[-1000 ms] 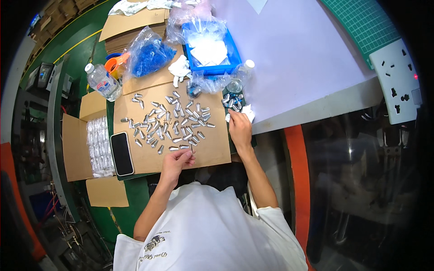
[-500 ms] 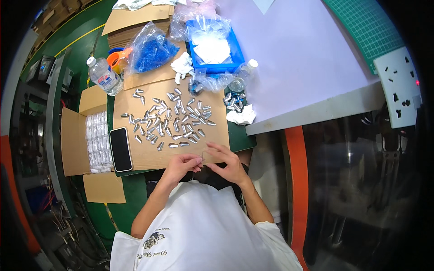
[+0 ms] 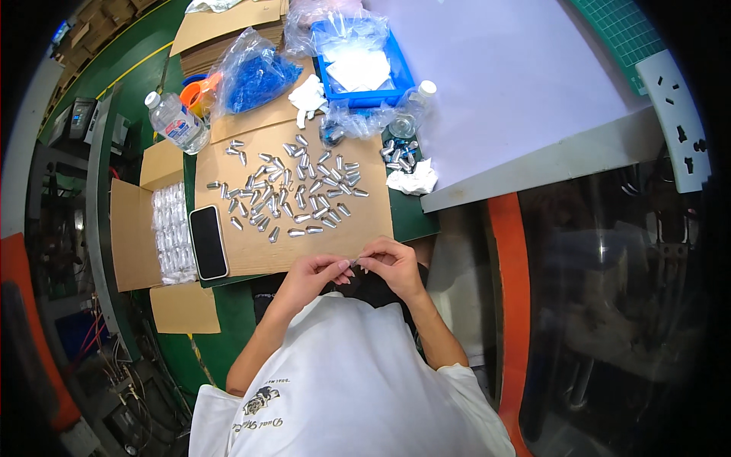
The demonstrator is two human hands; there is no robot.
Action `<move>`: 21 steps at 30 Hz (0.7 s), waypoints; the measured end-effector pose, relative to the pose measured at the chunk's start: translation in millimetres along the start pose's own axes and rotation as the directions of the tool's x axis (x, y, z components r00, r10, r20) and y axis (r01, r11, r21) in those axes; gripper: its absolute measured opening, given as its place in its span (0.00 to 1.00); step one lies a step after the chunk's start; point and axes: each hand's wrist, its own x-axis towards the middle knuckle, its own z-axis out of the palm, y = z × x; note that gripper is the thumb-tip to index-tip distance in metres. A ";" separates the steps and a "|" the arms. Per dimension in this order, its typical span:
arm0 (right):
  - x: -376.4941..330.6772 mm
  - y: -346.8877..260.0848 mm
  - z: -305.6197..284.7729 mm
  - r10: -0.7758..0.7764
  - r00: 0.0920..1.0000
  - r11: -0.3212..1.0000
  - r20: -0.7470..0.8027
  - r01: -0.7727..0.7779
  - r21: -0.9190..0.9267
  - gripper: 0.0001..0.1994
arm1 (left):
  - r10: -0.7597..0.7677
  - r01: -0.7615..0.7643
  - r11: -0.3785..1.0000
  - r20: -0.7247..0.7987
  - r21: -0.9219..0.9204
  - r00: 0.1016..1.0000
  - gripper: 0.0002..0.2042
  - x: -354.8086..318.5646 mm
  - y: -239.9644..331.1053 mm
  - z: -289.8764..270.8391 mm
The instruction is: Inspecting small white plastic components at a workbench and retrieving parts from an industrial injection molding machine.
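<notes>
L hand [image 3: 311, 279] & R hand [image 3: 397, 268] both pinch 1 tiny pc [image 3: 353, 263]. Dozens of silver cones [image 3: 295, 232] on 1 cardboard sheet [image 3: 263, 257], 1 phone [image 3: 208, 242] at L edge.

A tiny greyish piece [image 3: 354, 263] sits between left hand [image 3: 311, 278] and right hand [image 3: 397, 265].

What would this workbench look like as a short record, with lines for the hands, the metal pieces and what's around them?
Left hand: fingertips pinched on a small piece, too small to identify
Right hand: fingertips pinched at the same piece
Metal pieces: silvery, many, scattered on a cardboard sheet
Left side: phone, screen dark; open box with clear-wrapped items
Far side: plastic bag with blue contents; blue tray
Right side: crumpled white tissue or cloth
</notes>
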 end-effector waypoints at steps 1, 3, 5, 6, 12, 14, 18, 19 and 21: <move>0.9 0.0 0.3 0.012 1.000 1.000 0.014 -0.012 0.001 0.07 | 0.043 -0.042 0.997 -0.015 0.064 0.999 0.12 -2.3 0.5 0.6; 1.2 0.9 0.6 0.029 0.999 1.000 0.029 -0.029 0.006 0.07 | 0.098 -0.092 0.983 -0.034 0.161 0.995 0.12 -5.3 0.3 0.5; 1.3 1.0 0.4 0.005 0.999 1.000 0.047 -0.005 -0.014 0.07 | 0.155 -0.139 0.955 -0.041 0.260 0.987 0.12 -8.5 3.1 2.2; 1.5 1.2 -0.3 0.005 0.999 1.000 0.043 -0.005 -0.012 0.07 | 0.178 -0.155 0.939 -0.050 0.306 0.983 0.11 -11.0 6.6 4.4; -0.1 1.3 -2.5 -0.004 0.998 1.000 0.058 0.005 -0.022 0.06 | 0.267 -0.220 0.854 -0.034 0.471 0.963 0.09 -14.4 14.7 9.2; -1.4 3.3 -3.9 0.010 0.998 1.000 0.056 -0.008 -0.022 0.06 | 0.288 -0.243 0.840 -0.019 0.486 0.958 0.09 -14.4 15.5 9.5; -2.4 4.2 -2.2 0.015 0.999 1.000 0.036 -0.015 0.000 0.06 | 0.275 -0.229 0.833 -0.017 0.504 0.961 0.09 -15.2 16.6 9.6; -2.6 5.2 -3.2 0.022 0.999 1.000 0.047 -0.023 0.005 0.06 | 0.278 -0.236 0.838 -0.014 0.492 0.960 0.09 -15.2 16.5 9.3; -3.0 6.2 -2.8 0.030 0.998 0.999 0.060 -0.031 0.011 0.06 | 0.274 -0.230 0.832 -0.014 0.506 0.962 0.09 -15.9 15.0 6.8</move>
